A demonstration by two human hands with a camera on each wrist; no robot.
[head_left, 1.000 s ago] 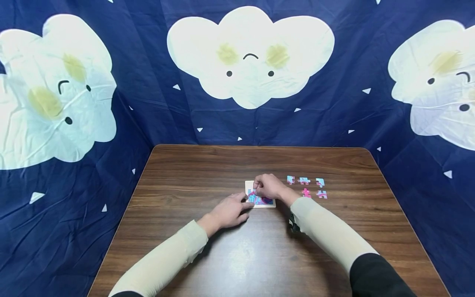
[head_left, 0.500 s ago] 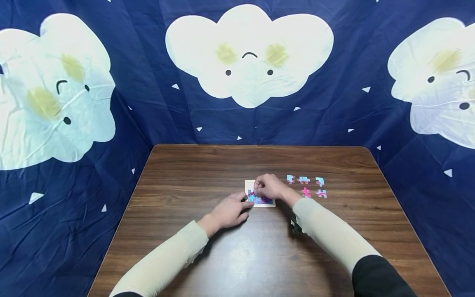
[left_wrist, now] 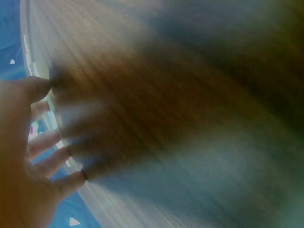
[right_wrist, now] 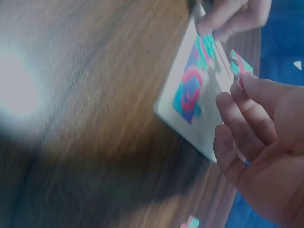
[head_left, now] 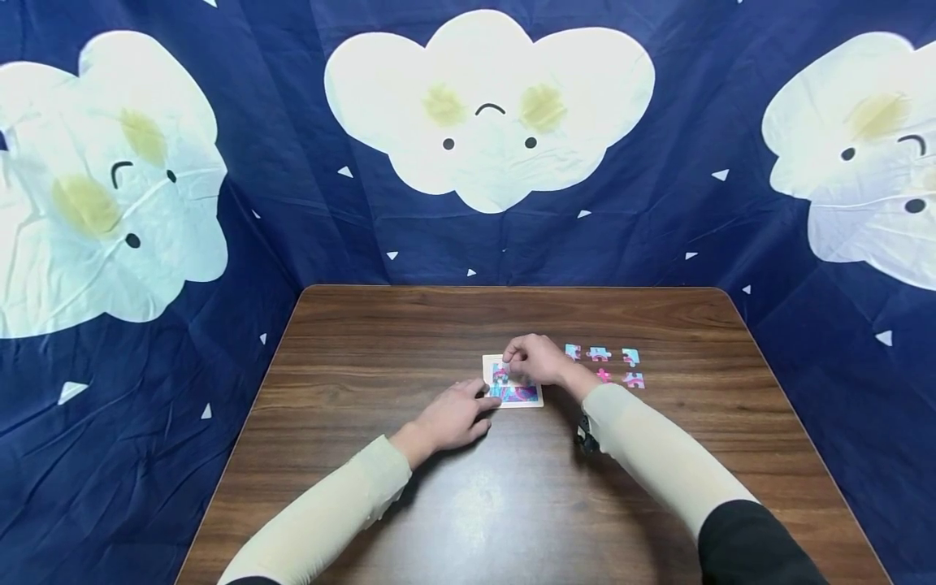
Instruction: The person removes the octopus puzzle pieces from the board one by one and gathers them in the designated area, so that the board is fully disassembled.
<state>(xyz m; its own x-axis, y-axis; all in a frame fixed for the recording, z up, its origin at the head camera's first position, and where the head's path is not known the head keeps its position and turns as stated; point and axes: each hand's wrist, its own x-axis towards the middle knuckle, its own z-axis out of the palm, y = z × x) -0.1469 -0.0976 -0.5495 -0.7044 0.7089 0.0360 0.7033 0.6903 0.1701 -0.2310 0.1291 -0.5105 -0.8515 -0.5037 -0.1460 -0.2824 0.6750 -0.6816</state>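
A puzzle piece (right_wrist: 241, 62) in teal and pink is pinched between thumb and fingertips of my right hand (head_left: 537, 359). In the right wrist view it appears above the far part of a white-rimmed puzzle tray (right_wrist: 167, 102). Fitted pieces (head_left: 517, 394) in blue, purple and pink line the tray's near side. My left hand (head_left: 449, 414) lies at the tray's left end with fingers spread, its fingertips touching the frame. The right hand hides much of the tray's far right part from the head view.
Several loose puzzle pieces lie to the right of the tray, among them a blue one (head_left: 599, 354), a corner one (head_left: 630, 357) and a pink one (head_left: 603, 375). The wooden table (head_left: 395, 325) ends at a blue curtain (head_left: 292, 203) with clouds.
My right hand has risen slightly away from the tray, with the pinched piece, and more of the tray shows beneath it. The left hand stays where it was.
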